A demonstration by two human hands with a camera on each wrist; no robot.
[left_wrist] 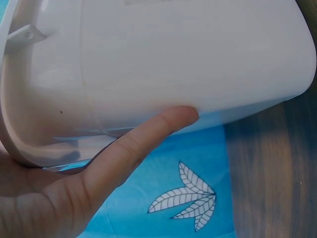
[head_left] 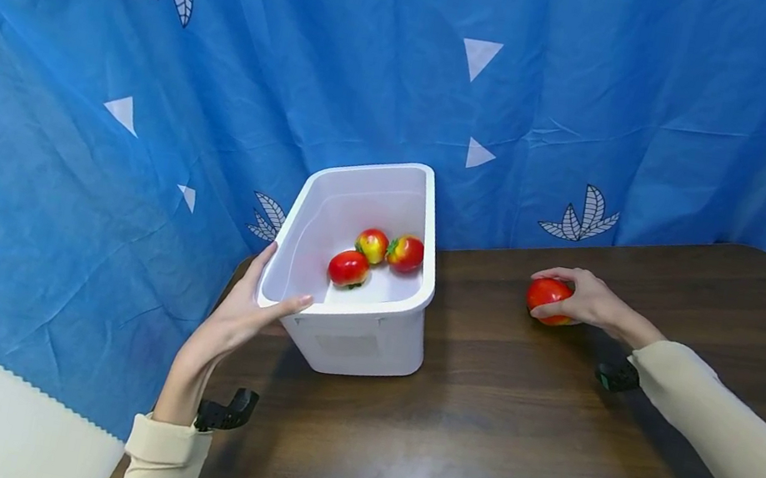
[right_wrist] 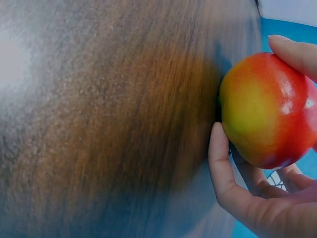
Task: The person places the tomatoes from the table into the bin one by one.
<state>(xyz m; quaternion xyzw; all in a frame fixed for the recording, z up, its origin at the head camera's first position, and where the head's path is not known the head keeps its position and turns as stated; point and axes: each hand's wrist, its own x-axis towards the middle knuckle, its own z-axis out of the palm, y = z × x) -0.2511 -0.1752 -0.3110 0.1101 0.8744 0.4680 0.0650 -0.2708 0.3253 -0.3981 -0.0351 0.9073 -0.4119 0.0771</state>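
My left hand (head_left: 235, 317) holds the near-left corner of a white plastic bin (head_left: 336, 340), thumb at the front rim. In the left wrist view, a straight finger (left_wrist: 148, 136) lies against the bin's outer wall (left_wrist: 198, 59). Inside the bin are three red-and-yellow tomato-like fruits with green tops: one nearest the front (head_left: 348, 269), one behind it (head_left: 372, 245) and one at the right wall (head_left: 407, 254). Over to the right, my right hand (head_left: 589, 299) grips another tomato-like fruit (right_wrist: 267, 109), thumb and fingers around its sides, low at the table.
The brown wooden table (head_left: 486, 442) runs under the bin and both arms. A blue curtain (head_left: 385, 45) with leaf and triangle prints hangs behind and at the left. Each wrist carries a small black camera mount, the left mount (head_left: 227, 411) and the right mount (head_left: 616, 376).
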